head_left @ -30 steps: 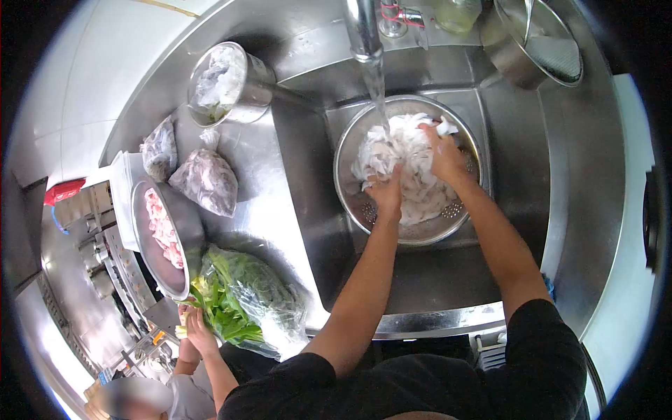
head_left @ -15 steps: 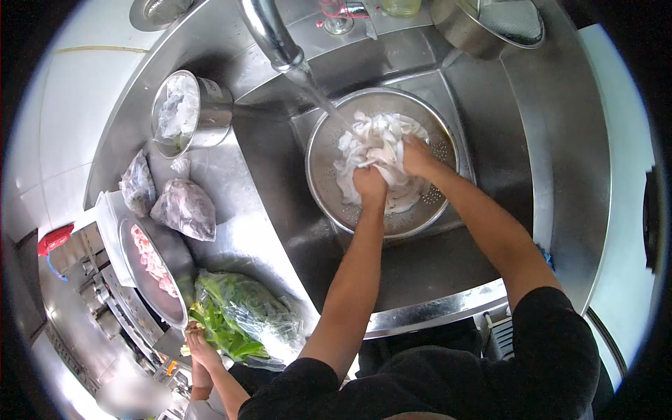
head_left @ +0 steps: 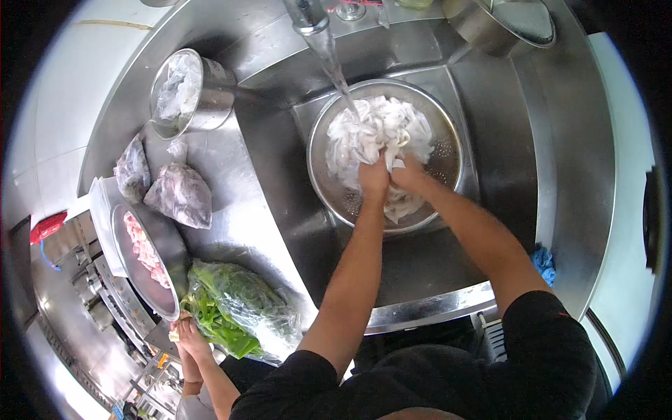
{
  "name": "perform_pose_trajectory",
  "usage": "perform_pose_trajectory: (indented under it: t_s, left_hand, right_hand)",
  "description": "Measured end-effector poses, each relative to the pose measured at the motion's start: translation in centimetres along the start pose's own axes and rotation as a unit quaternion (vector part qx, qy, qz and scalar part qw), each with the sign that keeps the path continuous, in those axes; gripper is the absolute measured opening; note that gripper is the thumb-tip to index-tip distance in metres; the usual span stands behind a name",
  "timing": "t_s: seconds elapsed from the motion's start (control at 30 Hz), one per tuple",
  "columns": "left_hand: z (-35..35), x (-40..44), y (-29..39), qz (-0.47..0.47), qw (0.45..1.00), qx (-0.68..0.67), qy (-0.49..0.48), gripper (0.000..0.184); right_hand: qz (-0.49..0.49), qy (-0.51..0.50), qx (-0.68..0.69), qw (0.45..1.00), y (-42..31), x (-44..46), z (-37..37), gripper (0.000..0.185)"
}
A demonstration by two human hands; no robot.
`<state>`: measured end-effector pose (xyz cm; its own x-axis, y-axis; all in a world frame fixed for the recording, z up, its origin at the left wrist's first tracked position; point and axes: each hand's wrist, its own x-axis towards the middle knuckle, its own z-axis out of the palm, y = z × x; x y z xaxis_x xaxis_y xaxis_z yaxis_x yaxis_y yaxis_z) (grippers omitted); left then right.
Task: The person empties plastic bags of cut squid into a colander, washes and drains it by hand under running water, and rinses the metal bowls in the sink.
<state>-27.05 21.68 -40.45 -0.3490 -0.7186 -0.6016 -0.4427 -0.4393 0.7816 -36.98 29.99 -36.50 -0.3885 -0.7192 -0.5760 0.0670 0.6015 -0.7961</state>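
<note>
A round perforated metal colander (head_left: pixel 444 166) sits in the sink, holding a pile of wet white strips (head_left: pixel 381 126) that look like squid. Both my hands are in the pile, close together near its lower side. My left hand (head_left: pixel 374 176) is closed round some strips, with its fingertips buried among them. Just to its right, my right hand (head_left: pixel 411 175) also grips strips, its fingers partly hidden. From the faucet (head_left: pixel 309 19), a stream of water (head_left: pixel 333 64) falls onto the upper left of the pile.
Left of the sink stand a metal pot (head_left: pixel 213 101) with plastic inside, bagged frozen lumps (head_left: pixel 180 196), a bowl of pink meat (head_left: pixel 148 255) and bagged greens (head_left: pixel 241 301). Another person's hands (head_left: pixel 190 336) hold greens there. A blue cloth (head_left: pixel 543 264) lies at right.
My hands have drawn nearer each other and toward me, bringing strips along. More of the pile shows beyond them. The camera view has shifted slightly.
</note>
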Motion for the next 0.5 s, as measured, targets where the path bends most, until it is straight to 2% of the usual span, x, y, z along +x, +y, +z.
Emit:
perform_pose_trajectory:
  t_s: [0.03,0.07,0.1,0.13,0.2,0.3,0.37,0.4,0.47,0.5]
  left_hand:
    - [-0.5,-0.3,0.5,0.054,0.998,-0.013,0.01,0.051]
    - [-1.2,-0.5,1.1,0.111,0.993,-0.029,0.02,0.049]
    - [-2.1,-1.0,1.6,0.163,0.985,-0.043,0.029,0.047]
    - [-3.4,-1.2,1.9,0.14,0.987,-0.072,-0.035,0.049]
    - [-4.3,-0.9,1.9,0.133,0.991,-0.004,-0.01,0.052]
    - [-4.6,0.8,-0.3,0.18,0.973,0.125,0.069,0.067]
    - [-3.5,1.0,-0.4,0.105,0.994,-0.005,0.043,0.074]
    - [-3.1,0.8,0.7,0.002,0.999,-0.048,0.004,0.08]
    - [-2.0,2.2,0.1,-0.091,0.978,-0.185,-0.021,0.08]
    - [-1.5,3.2,-0.3,-0.135,0.958,-0.25,-0.032,0.08]
  right_hand:
    - [-0.01,-0.027,-0.005,1.0,-1.1,-0.2,-0.7,0.047]
    - [0.055,0.012,-0.158,0.986,-2.0,0.1,-0.8,0.065]
    - [0.003,-0.014,-0.215,0.977,-3.1,-0.2,-1.7,0.066]
    - [-0.046,-0.043,-0.269,0.961,-4.4,-0.8,-2.8,0.068]
    - [-0.232,0.016,-0.264,0.936,-3.0,0.2,-3.0,0.072]
    - [-0.369,0.132,-0.413,0.822,-4.2,2.6,-5.1,0.072]
    - [-0.323,0.153,-0.268,0.895,-0.2,5.5,-2.7,0.071]
    - [-0.298,0.166,-0.194,0.92,1.3,7.0,-2.2,0.07]
    - [-0.149,0.013,-0.112,0.982,0.5,8.2,-1.1,0.068]
    - [-0.127,-0.039,-0.131,0.983,0.9,8.4,-0.7,0.065]
